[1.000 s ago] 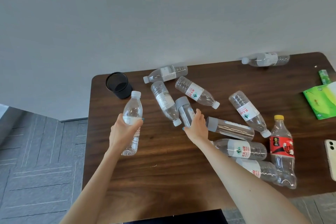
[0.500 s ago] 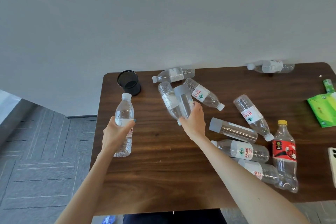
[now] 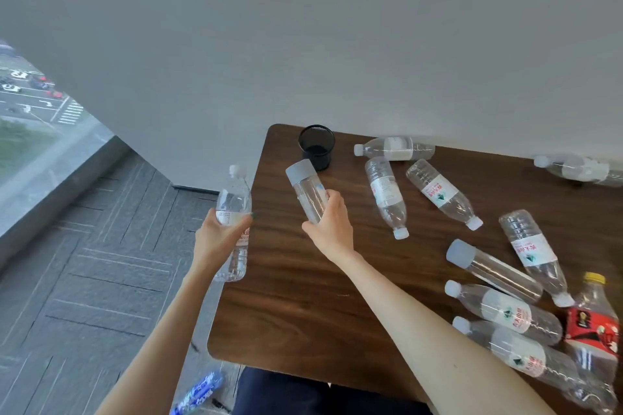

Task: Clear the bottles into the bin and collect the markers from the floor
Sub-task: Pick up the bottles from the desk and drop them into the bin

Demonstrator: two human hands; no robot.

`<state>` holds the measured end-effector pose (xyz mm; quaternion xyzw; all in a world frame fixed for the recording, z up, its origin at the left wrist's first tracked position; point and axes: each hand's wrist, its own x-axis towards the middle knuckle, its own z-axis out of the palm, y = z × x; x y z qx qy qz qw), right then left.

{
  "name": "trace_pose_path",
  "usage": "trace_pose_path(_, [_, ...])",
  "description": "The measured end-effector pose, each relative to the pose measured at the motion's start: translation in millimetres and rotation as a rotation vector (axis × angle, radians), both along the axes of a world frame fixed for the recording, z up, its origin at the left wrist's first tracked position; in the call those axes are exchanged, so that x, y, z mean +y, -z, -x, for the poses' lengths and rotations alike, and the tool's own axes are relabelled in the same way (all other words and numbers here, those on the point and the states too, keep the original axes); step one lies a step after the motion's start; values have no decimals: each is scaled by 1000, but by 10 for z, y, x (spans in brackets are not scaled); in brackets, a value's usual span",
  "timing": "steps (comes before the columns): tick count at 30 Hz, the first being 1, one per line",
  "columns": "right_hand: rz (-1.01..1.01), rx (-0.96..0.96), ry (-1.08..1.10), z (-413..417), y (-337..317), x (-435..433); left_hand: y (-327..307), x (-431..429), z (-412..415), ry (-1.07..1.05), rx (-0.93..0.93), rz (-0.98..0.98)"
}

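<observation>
left grip [image 3: 220, 234]: closed round the middle of a white-capped bottle [image 3: 233, 202], which is held upright just past the left edge of the tabletop [image 3: 303, 307], out over the floor [image 3: 84, 280]
right grip [image 3: 332, 226]: wrapped round the lower half of a grey-capped bottle [image 3: 305, 189], which is held tilted above the tabletop, cap pointed up and to the left, near the mesh cup
mesh cup [image 3: 316, 146]: black, stood upright at the far left corner of the tabletop, right by the wall
by the wall: a wall bottle [image 3: 394, 147] is laid on its side just right of the cup, cap toward the cup; a far-right bottle [image 3: 580, 170] is laid down too, partly cut off by the frame edge
middle: a pale-label bottle [image 3: 386, 195] and a green-logo bottle [image 3: 441, 194] are laid side by side, caps pointed toward the near edge
right-hand pile: a second grey-capped bottle [image 3: 492, 268], a slanted bottle [image 3: 529, 251] and two stacked bottles [image 3: 505, 312] with caps to the left are all bunched together on their sides; a red-label bottle [image 3: 593, 327] with a yellow cap is pressed against them. Can't be told if it's standing or lying
floor stuff: a blue thing [image 3: 199, 392] with white lettering is seen on the floor by the near left corner, too blurred to be named
window [image 3: 33, 131]: seen at far left, with a street and cars below
</observation>
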<state>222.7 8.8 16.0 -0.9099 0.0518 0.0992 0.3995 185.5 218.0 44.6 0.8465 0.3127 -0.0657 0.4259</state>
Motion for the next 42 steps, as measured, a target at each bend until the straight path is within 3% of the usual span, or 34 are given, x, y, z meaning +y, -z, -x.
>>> trace_pose_path(9, [17, 87, -61, 154, 99, 1009, 165, 1069, 185, -25, 116, 100])
trace_pose_path(19, [27, 216, 74, 285, 261, 1588, 599, 1793, -115, 129, 269, 177])
trace_pose_path(25, [44, 235, 129, 294, 260, 1719, 558, 1847, -548, 243, 260, 130])
trace_pose_path(30, [43, 271, 153, 287, 263, 1764, 610, 1894, -606, 288, 134, 18])
trace_pose_path(42, [-1, 442, 151, 197, 344, 2140, 757, 2149, -224, 266, 149, 100])
